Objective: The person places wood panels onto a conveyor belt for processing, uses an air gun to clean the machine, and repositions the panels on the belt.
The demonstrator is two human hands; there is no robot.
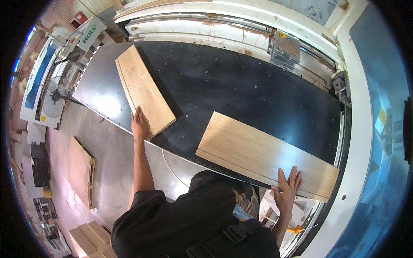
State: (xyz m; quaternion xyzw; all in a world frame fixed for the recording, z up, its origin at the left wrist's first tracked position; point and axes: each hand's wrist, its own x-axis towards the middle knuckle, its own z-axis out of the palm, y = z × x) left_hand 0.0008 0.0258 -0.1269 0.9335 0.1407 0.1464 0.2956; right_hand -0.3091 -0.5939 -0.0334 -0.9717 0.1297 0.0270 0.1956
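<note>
Two pale wooden boards lie on a black machine bed [223, 81]. The left wooden board [144, 86] is set at a slant, with a groove along its left long side. My left hand [138, 125] grips that side close to the near end; some of its fingers are hidden at the edge. Over on the right, the other wooden board [266, 155] has a groove along its near long side. My right hand [289, 188] is open, its spread fingers resting on this board near its front edge.
A white rail with a metal carriage [285, 49] runs behind the bed. The machine's white and blue housing [378, 142] rises at the right. On the floor to the left are a panel on a pallet [81, 172] and stacked boards [91, 238]. A fan [55, 95] stands beyond.
</note>
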